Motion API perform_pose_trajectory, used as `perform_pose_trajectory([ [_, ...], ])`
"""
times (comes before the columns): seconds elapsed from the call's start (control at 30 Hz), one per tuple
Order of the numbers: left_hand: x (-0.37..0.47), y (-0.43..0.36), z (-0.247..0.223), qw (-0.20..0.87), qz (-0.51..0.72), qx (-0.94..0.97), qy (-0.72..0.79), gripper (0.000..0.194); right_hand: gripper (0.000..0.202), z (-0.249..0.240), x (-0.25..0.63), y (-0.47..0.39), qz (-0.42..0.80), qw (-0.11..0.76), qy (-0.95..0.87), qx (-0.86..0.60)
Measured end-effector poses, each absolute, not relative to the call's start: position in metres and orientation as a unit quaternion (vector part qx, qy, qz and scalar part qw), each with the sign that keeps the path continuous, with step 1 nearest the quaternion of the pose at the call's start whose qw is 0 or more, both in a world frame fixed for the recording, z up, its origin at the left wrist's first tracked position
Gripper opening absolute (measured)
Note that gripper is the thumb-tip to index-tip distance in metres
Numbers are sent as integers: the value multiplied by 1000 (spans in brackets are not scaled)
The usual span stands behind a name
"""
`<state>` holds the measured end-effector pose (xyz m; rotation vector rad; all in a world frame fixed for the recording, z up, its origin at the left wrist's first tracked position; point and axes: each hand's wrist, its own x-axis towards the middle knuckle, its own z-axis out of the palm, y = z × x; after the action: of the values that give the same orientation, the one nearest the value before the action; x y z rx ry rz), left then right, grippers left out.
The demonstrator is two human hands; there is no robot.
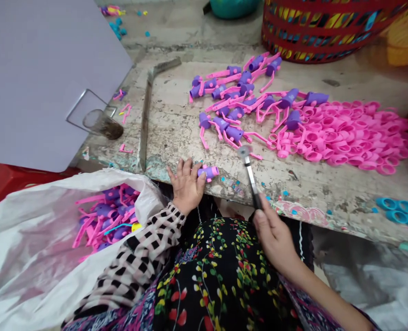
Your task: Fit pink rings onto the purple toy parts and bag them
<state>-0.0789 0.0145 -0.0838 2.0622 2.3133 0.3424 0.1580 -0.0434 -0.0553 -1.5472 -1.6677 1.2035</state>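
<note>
My left hand [189, 186] lies at the table's front edge with its fingers spread. Touching or just beside its thumb is a purple plastic tube with a pink end [209, 173], lying on its side; I cannot tell whether they touch. In my right hand [274, 234] is a small hammer [250, 174], gripped by its black handle. Its shiny shaft points away from me, and the round grey head is slightly blurred over the table. Beyond it spreads a loose pile of purple tubes with pink arms [234, 133], next to a heap of pink rings [348, 133].
A white sack [24, 220] with purple and pink pieces inside stands at the left. On the worn table [176, 124] lie a bent metal bar [144, 115], a glass [102, 124] and several blue rings [399, 207]. A red basket [293, 48] stands at the back.
</note>
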Motion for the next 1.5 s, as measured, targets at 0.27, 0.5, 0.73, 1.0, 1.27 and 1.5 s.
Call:
perform_pose_trajectory([
  [0.27, -82, 13, -88, 11, 132, 659, 741, 45, 58, -53, 151, -36, 548, 309, -520, -577],
  [0.5, -84, 13, -85, 23, 130, 647, 751, 45, 49, -65, 152, -29, 437, 252, -659, -558],
  [0.73, -87, 13, -88, 43, 200, 642, 739, 38, 51, -58, 164, -27, 274, 39, -751, -599],
  [1.0, -94, 15, -78, 70, 347, 561, 749, 52, 52, -47, 157, -30, 164, -59, -784, -596],
  [1.27, -80, -2, -29, 388, 534, 399, 637, 58, 44, -49, 164, -16, 26, -18, -802, -597],
  [1.5, -59, -18, 1, 708, 565, 225, 359, 35, 38, -73, 178, 8, -129, 51, -806, -576],
])
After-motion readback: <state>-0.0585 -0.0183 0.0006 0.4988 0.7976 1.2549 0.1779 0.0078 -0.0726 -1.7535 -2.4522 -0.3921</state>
